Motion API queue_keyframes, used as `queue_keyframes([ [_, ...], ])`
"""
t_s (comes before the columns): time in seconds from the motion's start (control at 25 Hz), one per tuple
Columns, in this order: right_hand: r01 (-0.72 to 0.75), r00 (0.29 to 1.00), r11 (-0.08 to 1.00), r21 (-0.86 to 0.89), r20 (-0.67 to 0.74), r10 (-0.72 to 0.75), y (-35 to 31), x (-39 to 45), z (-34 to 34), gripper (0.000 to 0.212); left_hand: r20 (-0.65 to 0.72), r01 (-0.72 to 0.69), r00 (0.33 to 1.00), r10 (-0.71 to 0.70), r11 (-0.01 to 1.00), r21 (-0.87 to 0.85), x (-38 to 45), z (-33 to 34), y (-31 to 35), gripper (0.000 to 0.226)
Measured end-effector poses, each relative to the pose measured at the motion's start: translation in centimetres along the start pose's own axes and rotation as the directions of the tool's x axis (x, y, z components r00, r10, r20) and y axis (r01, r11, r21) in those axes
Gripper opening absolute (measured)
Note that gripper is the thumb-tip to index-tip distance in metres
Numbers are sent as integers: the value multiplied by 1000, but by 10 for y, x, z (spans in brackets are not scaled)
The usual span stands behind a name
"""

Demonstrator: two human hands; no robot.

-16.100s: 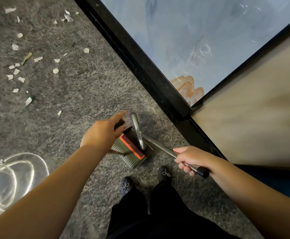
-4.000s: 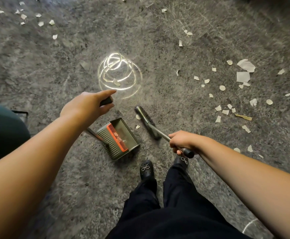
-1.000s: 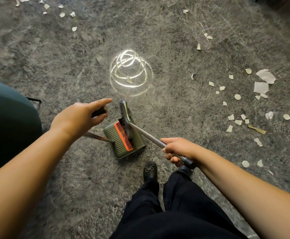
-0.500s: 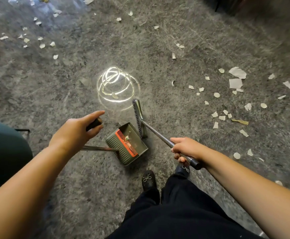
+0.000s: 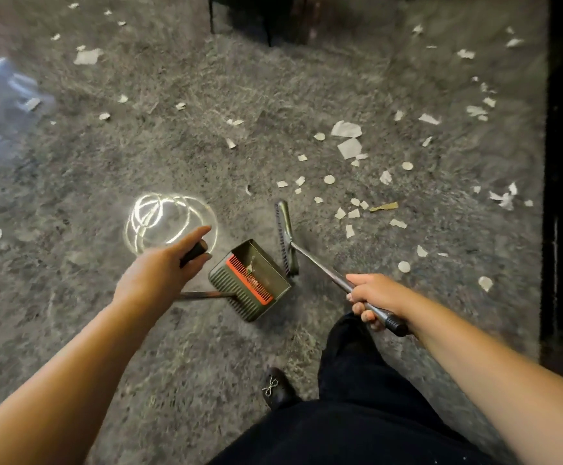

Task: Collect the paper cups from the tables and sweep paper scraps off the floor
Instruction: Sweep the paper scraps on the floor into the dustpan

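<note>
1. On the grey carpet point(image 5: 206, 364), a green dustpan point(image 5: 249, 280) sits near centre, with an orange comb strip point(image 5: 249, 280) across its near part and its open mouth facing far-right.
2. Left hand point(image 5: 159, 273) grips the black end of the dustpan handle point(image 5: 194, 251), index finger extended along it. The metal shaft point(image 5: 203, 295) shows below the hand and runs right to the pan.
3. Right hand point(image 5: 377, 297) clenches the broom handle point(image 5: 320, 266) near its black end cap point(image 5: 395, 327).
4. Broom head point(image 5: 285, 236) lies just beside the pan's right edge, bristles facing left; contact with the pan cannot be confirmed.
5. A small bit of debris point(image 5: 250, 267) lies inside the pan.
6. Paper scraps point(image 5: 348, 147) are scattered over the carpet, densest far right of the broom; more lie far left and at the far edge.
7. A bright looped light reflection point(image 5: 166, 219) lies on the carpet just beyond the left hand.
8. Dark trousers point(image 5: 357, 414) and one black shoe point(image 5: 275, 387) occupy the near centre.
</note>
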State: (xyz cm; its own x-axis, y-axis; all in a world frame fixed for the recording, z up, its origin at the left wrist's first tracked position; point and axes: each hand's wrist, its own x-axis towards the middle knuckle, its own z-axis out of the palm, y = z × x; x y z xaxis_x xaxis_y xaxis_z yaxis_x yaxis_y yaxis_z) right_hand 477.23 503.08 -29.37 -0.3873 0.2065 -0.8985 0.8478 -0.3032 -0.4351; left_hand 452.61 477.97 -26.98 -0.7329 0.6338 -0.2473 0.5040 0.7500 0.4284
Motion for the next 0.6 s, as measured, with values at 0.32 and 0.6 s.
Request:
queue_keyframes([
  [0.32, 7, 986, 980, 201, -163, 26, 8, 22, -159, 62, 53, -199, 980, 193, 967, 160, 126, 50, 122, 53],
  [0.6, -16, 966, 958, 288, -244, 89, -15, 62, -297, 63, 111, -287, 956, 270, 941, 180, 239, 82, 225, 53],
])
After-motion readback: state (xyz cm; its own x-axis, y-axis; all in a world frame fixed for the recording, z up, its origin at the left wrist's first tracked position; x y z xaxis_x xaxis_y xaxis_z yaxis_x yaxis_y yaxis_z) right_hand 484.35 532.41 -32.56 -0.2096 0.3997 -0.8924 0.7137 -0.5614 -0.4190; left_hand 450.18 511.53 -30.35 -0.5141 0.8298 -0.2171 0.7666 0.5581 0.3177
